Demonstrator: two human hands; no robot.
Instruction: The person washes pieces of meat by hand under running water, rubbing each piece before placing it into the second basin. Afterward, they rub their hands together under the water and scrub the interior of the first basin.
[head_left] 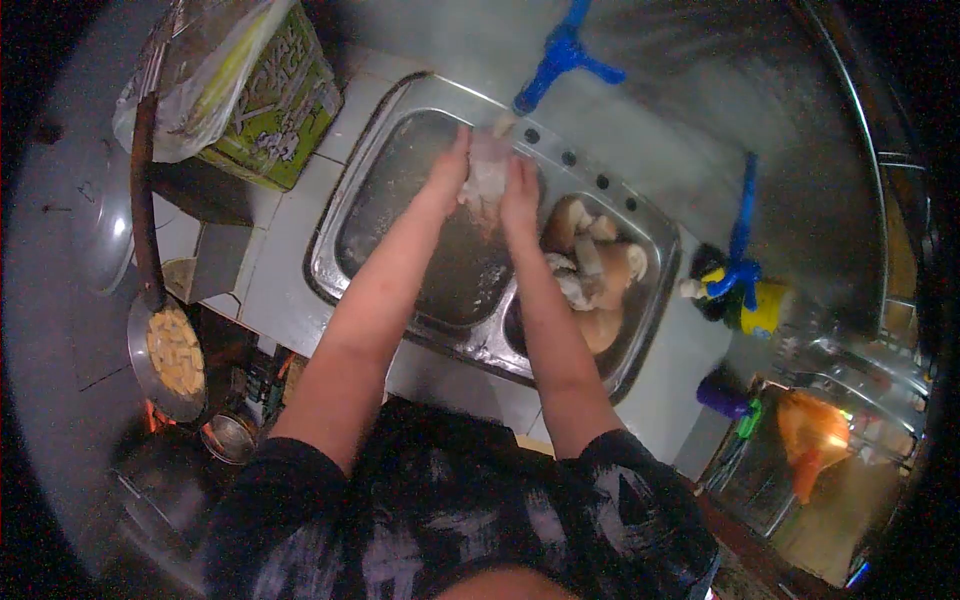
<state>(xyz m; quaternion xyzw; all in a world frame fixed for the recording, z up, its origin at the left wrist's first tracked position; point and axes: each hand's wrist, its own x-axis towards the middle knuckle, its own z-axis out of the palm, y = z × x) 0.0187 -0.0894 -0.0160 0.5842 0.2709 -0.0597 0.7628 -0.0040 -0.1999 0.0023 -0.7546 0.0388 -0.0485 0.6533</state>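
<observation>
My left hand (451,178) and my right hand (520,198) are over the left basin (395,265) of a steel double sink, closed on either side of a pale pinkish piece of raw meat (487,180) that looks like chicken. The piece is just below the spout of a blue tap (545,80); I cannot make out whether water runs. Several more pale and tan raw pieces (610,270) lie heaped in the right basin, beside my right forearm. My palms and some fingertips are hidden or blurred.
At left, a long-handled pan (175,350) holds yellowish pieces above an orange glow. A green printed box (275,125) with a plastic bag stands at upper left. Another blue tap (742,275), a yellow container (762,308) and an orange funnel (812,435) are at right.
</observation>
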